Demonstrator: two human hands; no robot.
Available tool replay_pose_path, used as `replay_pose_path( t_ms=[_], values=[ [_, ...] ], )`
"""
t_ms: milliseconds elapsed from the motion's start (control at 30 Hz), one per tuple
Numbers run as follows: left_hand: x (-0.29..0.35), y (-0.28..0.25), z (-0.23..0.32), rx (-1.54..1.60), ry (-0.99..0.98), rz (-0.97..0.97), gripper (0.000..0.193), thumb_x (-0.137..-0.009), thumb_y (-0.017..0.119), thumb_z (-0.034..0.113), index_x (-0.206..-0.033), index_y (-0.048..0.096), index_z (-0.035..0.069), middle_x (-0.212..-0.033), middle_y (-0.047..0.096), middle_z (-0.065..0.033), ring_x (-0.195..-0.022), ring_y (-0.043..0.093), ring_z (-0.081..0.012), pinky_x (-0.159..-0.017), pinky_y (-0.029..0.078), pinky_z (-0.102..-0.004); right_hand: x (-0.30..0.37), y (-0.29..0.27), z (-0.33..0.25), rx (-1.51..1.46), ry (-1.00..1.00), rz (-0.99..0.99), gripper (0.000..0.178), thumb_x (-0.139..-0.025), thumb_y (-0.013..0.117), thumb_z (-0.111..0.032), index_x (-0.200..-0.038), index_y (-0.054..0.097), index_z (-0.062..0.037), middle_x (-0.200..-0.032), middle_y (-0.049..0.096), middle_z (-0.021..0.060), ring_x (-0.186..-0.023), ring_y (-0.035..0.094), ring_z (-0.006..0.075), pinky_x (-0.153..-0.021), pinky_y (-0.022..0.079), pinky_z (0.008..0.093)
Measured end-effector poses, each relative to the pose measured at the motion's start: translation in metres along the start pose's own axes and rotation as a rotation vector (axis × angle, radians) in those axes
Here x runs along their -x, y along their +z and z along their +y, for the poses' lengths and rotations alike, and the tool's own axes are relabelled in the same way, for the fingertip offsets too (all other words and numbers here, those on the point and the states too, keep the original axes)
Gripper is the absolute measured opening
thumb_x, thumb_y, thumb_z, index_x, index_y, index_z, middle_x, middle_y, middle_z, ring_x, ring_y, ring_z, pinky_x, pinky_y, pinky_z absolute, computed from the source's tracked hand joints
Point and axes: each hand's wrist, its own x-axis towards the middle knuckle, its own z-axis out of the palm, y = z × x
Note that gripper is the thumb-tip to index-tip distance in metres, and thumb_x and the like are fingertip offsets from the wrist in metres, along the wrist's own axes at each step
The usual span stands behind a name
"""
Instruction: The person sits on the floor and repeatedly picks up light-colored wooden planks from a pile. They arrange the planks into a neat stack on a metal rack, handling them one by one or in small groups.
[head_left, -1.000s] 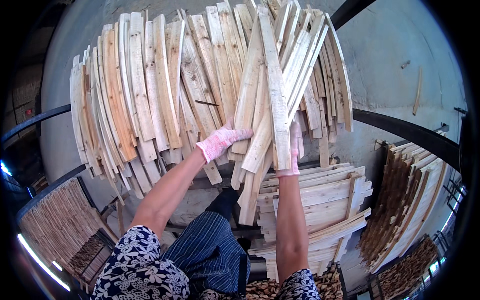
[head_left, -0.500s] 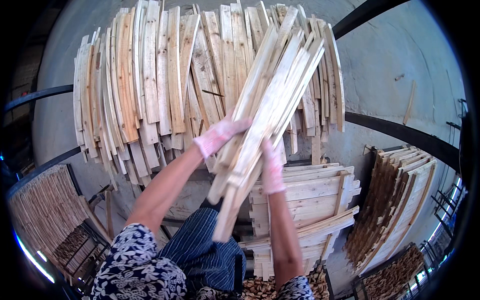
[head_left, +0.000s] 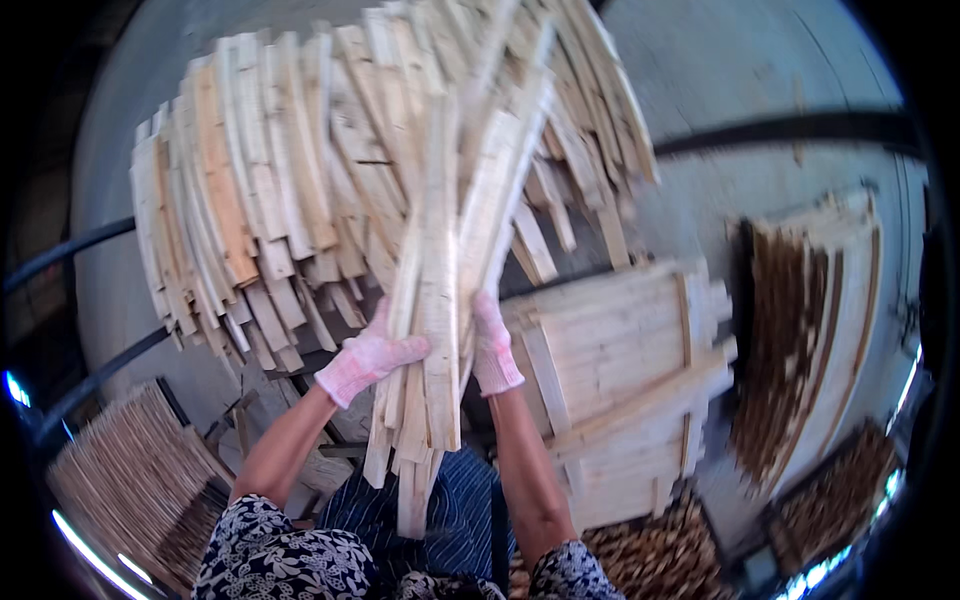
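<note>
Between my two gloved hands I hold a bundle of long, pale wooden slats (head_left: 439, 290), its near ends close to my body and its far ends fanned apart over the pile. My left hand (head_left: 372, 358) grips the bundle's left side, thumb laid across the top slat. On the right side, my right hand (head_left: 492, 345) is closed against the slats, its fingertips partly hidden by them. Both hands wear pinkish-white knit gloves. Beyond them lies a wide pile of loose wooden slats (head_left: 262, 190), set roughly side by side with uneven ends.
To the right of my right arm lies a stack of nailed slat panels (head_left: 610, 340) with a loose slat across it. Farther right stands another panel stack (head_left: 815, 330). Bundled slats (head_left: 135, 480) sit at lower left. Dark metal bars (head_left: 790, 130) cross the grey floor (head_left: 700, 215).
The bundle has come nearer my body and turned more upright, its far ends spreading apart. Both hands have moved down with it, and the view has shifted and tilted.
</note>
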Motion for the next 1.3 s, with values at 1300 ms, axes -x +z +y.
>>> replay_pose_path(
  t_ms=[1300],
  values=[
    [0.005,0.393,-0.312,-1.776,0.307,-0.407,0.1,-0.079,0.068,0.022,-0.163,0.014,0.022,-0.148,0.039,-0.03,-0.135,0.045,-0.0438,-0.111,0.042,-0.0477,0.462,-0.426,0.042,0.337,-0.41,1.14,0.073,-0.093,0.063,-0.05,-0.145,0.047,-0.0004,-0.127,0.064,0.0204,-0.114,0.06,0.032,-0.101,0.045,0.0413]
  ],
)
